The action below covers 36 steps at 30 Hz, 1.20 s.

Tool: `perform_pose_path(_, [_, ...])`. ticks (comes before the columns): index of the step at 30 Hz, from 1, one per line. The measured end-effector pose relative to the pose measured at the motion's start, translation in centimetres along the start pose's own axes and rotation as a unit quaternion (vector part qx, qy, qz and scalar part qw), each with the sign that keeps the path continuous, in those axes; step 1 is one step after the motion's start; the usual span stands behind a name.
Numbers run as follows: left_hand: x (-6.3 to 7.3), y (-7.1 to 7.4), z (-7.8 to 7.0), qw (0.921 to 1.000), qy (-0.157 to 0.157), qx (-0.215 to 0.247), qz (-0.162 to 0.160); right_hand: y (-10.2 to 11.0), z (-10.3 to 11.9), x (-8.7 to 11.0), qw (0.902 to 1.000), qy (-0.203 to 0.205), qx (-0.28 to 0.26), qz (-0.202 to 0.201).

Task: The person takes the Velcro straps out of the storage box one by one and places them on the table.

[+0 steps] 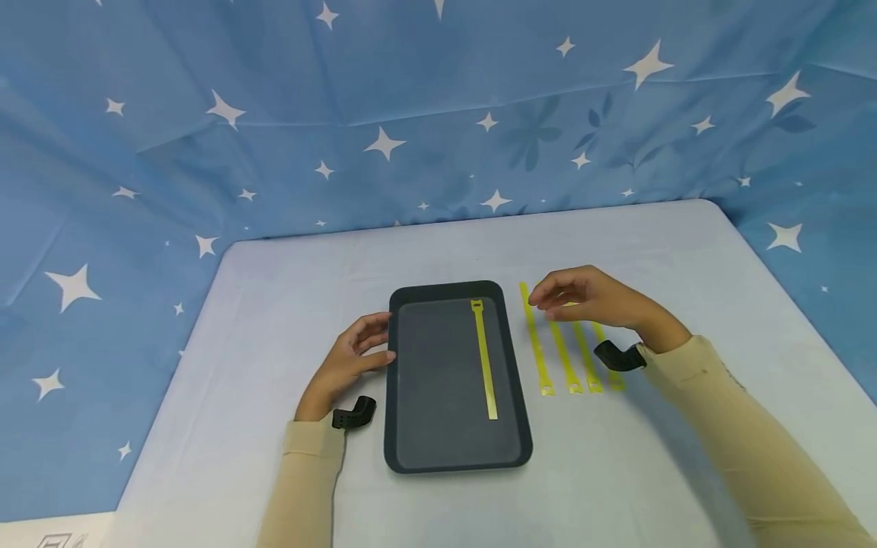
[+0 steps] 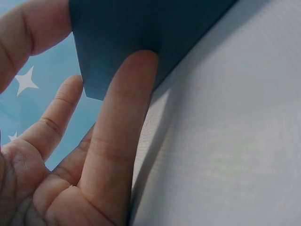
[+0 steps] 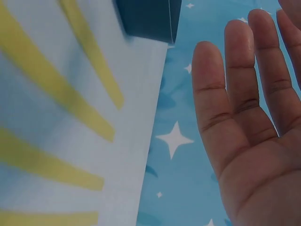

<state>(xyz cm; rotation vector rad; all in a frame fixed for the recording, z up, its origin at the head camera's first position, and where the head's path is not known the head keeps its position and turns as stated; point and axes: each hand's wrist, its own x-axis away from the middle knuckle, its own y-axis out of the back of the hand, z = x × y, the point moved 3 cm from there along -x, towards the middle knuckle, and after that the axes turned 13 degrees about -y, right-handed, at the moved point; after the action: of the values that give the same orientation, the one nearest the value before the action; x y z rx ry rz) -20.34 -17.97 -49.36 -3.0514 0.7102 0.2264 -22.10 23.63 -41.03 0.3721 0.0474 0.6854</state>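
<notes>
A dark grey rectangular tray (image 1: 432,380) lies on the table, with one yellow cable tie strap (image 1: 485,361) lengthwise in its right half. My left hand (image 1: 349,361) is at the tray's left side. In the left wrist view its extended thumb (image 2: 124,103) touches the tray's outer wall (image 2: 122,28), and other fingertips meet the edge. To the right of the tray, my right hand (image 1: 592,297) hovers over several more yellow straps (image 1: 536,342) laid side by side. Its fingers are loosely extended and hold nothing; in the right wrist view the straps (image 3: 61,94) lie apart from them.
A white cloth (image 1: 274,304) covers the table. Behind it hangs a blue curtain (image 1: 425,99) with white stars. Each wrist carries a black band device, one on the left wrist (image 1: 354,413) and one on the right (image 1: 620,356).
</notes>
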Motion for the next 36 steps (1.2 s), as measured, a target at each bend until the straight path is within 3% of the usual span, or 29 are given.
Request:
perform_pose_path(8, [-0.1,0.1,0.1,1.0000,-0.002,0.006,0.001,-1.1,0.5,-1.8,0.9996,0.013,0.015,0.020])
perform_pose_path(20, [-0.1,0.1,0.2,0.9999,-0.003,0.011,0.001,-2.3,0.1,-4.1,0.9983,-0.021,0.026,0.049])
perform_pose_path(36, [-0.2,0.1,0.0,1.0000,-0.002,0.002,-0.003,-3.7,0.5,-6.6,0.9894,-0.027,0.058,0.130])
